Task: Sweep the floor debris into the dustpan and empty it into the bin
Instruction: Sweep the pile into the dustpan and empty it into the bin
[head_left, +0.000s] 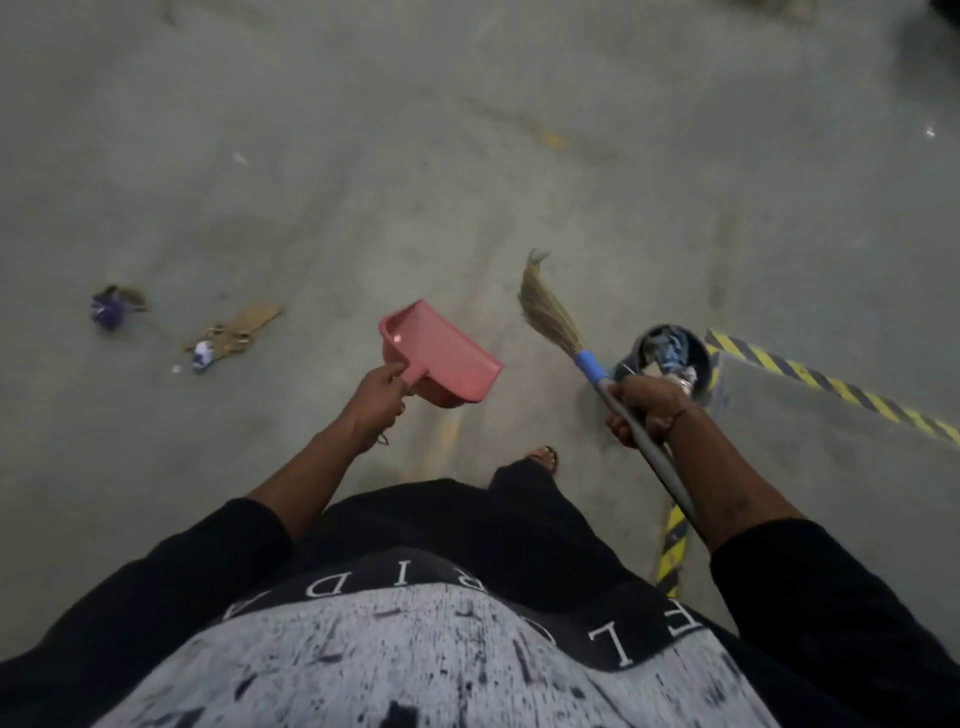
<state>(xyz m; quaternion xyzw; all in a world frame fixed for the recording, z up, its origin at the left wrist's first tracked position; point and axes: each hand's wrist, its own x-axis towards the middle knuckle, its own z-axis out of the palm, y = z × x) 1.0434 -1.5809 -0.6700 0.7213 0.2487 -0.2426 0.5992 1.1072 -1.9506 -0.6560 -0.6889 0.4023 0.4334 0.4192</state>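
Note:
My left hand (378, 405) grips the handle of a pink dustpan (441, 353), held in the air with its tray looking empty. My right hand (647, 410) grips the grey handle of a grass broom (548, 312), whose bristles point up and away, off the floor. Just beyond my right hand stands a small dark round bin (698, 358) holding paper and plastic scraps. On the concrete floor to the left lie debris: a purple wrapper (106, 307), a brown cardboard scrap (244, 325) and a white and blue crumpled piece (201, 355).
Yellow and black hazard tape (831, 387) edges a raised slab at the right, behind the bin; another strip (672, 545) runs near my right leg. My sandalled foot (543, 457) shows below the dustpan. Small white specks (240, 158) dot the grey floor farther off.

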